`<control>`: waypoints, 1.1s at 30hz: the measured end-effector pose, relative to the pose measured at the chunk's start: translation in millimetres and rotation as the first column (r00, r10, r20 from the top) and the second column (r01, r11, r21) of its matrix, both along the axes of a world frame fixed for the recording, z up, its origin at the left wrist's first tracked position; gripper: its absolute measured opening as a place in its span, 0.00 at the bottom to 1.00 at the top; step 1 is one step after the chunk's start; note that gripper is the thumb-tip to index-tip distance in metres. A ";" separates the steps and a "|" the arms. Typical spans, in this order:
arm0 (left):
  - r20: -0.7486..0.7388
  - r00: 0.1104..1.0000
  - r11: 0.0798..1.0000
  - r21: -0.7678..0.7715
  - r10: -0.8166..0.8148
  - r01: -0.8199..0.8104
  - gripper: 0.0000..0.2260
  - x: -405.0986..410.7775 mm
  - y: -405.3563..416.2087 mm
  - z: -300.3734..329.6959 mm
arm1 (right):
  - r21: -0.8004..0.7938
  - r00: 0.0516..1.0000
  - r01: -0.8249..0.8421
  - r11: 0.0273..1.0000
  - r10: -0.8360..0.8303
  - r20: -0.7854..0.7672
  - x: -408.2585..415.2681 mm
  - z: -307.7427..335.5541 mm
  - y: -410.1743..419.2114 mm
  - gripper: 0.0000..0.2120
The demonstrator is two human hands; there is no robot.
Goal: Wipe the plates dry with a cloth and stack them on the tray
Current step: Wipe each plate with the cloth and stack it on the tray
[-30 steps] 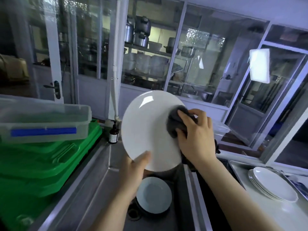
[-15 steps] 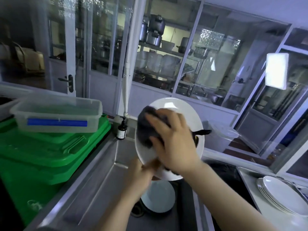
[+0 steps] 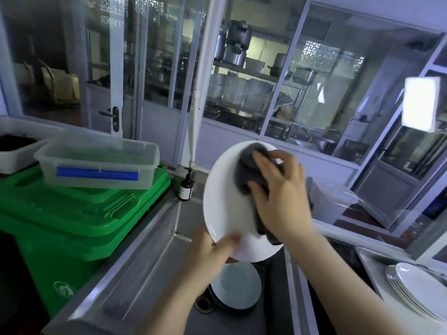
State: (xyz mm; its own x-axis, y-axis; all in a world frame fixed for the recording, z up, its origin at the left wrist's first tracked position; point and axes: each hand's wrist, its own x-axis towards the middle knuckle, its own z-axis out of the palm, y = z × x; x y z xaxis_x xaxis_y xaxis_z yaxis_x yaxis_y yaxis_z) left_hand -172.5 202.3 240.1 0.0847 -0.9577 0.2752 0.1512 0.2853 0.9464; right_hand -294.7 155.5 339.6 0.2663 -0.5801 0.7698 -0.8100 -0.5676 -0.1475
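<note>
A large white plate (image 3: 222, 201) is held upright over the steel sink (image 3: 154, 262). My left hand (image 3: 212, 252) grips its lower rim, thumb on the front face. With my right hand (image 3: 283, 192) I press a dark grey cloth (image 3: 251, 163) against the plate's upper right face, fingers curled over the cloth. Down in the sink lies another white plate (image 3: 238, 288). Several white plates (image 3: 420, 291) are stacked on a tray (image 3: 367, 259) at the lower right.
A green bin (image 3: 72, 226) stands left of the sink, with a clear plastic box (image 3: 96, 163) on its lid. A brown pump bottle (image 3: 185, 184) sits at the sink's back corner. A clear container (image 3: 338, 201) stands behind the plate; glass partitions lie beyond.
My right hand has carried the cloth from the plate's left side up to its upper right. The view has shifted slightly; the left hand's grip is the same.
</note>
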 end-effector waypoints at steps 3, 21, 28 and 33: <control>-0.013 0.999 0.999 0.039 0.038 -0.038 0.13 3.3 -0.7 0.3 | 0.037 0.958 -0.206 0.978 0.209 -0.198 15.2 -21.5 25.1 0.24; -0.381 0.907 0.984 -0.055 -0.180 0.172 0.25 21.4 -7.7 -11.3 | 0.112 0.899 -0.196 0.974 0.224 -0.376 -32.4 -46.9 29.8 0.25; -0.300 0.954 0.999 -0.052 -0.009 -0.007 0.27 14.0 -11.4 -17.6 | 0.086 0.968 -0.030 0.996 0.051 -0.245 -35.1 -59.5 31.6 0.26; -0.277 0.961 0.998 -0.054 0.000 -0.015 0.20 8.4 -9.3 -17.1 | 0.163 0.972 -0.124 0.979 0.153 -0.179 -40.6 -70.5 37.0 0.24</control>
